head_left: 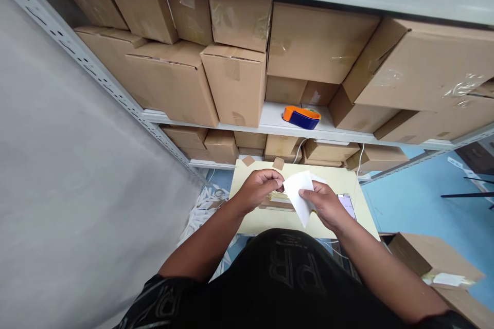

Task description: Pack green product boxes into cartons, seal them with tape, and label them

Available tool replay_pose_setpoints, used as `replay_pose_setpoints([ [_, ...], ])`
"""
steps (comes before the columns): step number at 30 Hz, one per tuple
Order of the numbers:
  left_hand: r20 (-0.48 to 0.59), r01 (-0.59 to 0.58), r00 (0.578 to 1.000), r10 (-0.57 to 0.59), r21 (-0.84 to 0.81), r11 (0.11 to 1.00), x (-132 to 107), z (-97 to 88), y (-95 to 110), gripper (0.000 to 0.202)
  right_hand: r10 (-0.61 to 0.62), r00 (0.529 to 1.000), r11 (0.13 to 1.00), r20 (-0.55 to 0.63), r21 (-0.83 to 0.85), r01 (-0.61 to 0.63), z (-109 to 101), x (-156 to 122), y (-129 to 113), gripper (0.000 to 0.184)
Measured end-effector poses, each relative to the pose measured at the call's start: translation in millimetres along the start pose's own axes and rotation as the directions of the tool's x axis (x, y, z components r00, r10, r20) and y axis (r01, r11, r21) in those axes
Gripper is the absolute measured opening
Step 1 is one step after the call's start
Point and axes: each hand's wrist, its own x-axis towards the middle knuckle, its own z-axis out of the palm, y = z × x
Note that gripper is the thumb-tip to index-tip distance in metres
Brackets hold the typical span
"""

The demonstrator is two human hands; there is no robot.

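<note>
Both my hands hold a white sheet of paper (pixel 299 191) above a small pale yellow table (pixel 254 218). My left hand (pixel 259 188) pinches the sheet's upper left corner with closed fingers. My right hand (pixel 324 204) grips its right side, thumb on top. Under the sheet, partly hidden, lies a flat stack of brownish material (pixel 276 200). A phone-like device (pixel 347 204) lies on the table just right of my right hand.
A metal shelf rack (pixel 270 121) packed with cardboard boxes (pixel 235 79) stands right behind the table. An orange and blue tape dispenser (pixel 301 116) rests on the shelf. White paper strips (pixel 204 208) litter the floor at left. An open cardboard box (pixel 436 262) sits at lower right.
</note>
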Motion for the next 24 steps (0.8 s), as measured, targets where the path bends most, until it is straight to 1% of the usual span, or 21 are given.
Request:
replay_pose_setpoints([
  [3,-0.005,0.035,0.999,-0.035,-0.012,0.999,1.1,1.9,-2.4,0.019,0.022,1.0,1.0,-0.005,-0.006,-0.022,-3.1,1.1,2.1,0.034],
  [8,-0.022,0.074,0.997,-0.074,0.022,0.997,4.6,4.7,-7.8,0.014,0.065,0.998,0.998,-0.006,-0.014,-0.065,-8.6,1.9,3.3,0.035],
  [11,-0.027,0.082,0.996,-0.081,0.036,0.996,7.5,5.5,-13.2,0.009,0.086,0.996,0.996,0.003,-0.012,-0.086,-11.8,3.2,4.9,0.035],
  [13,-0.02,0.09,0.996,-0.09,0.012,0.996,9.5,7.1,-19.0,0.007,0.102,0.995,0.995,0.015,-0.007,-0.102,-13.2,4.9,6.2,0.034],
  [17,-0.049,0.133,0.989,-0.138,-0.092,0.987,12.8,16.6,-35.3,0.006,0.118,0.988,0.992,0.101,0.026,-0.122,-12.9,12.1,11.1,0.031],
  [20,-0.092,0.167,0.979,-0.183,-0.158,0.973,13.4,27.3,-47.9,0.007,0.127,0.977,0.99,0.172,0.033,-0.134,-10.7,22.0,20.9,0.03],
  [22,-0.138,0.162,0.972,-0.188,-0.185,0.969,12.4,32.8,-55.0,0.008,0.119,0.981,0.993,0.153,-0.023,-0.117,-9.3,28.6,30.5,0.032],
  [23,-0.167,0.152,0.969,-0.184,-0.19,0.97,11.5,34.5,-58.3,0.009,0.088,0.99,0.994,0.106,-0.074,-0.08,-8.8,31.0,35.5,0.035],
  [24,-0.195,0.143,0.964,-0.18,-0.189,0.972,10.5,35.3,-61.7,0.01,0.029,0.999,0.99,0.038,-0.141,-0.024,-8.4,32.3,40.2,0.038],
])
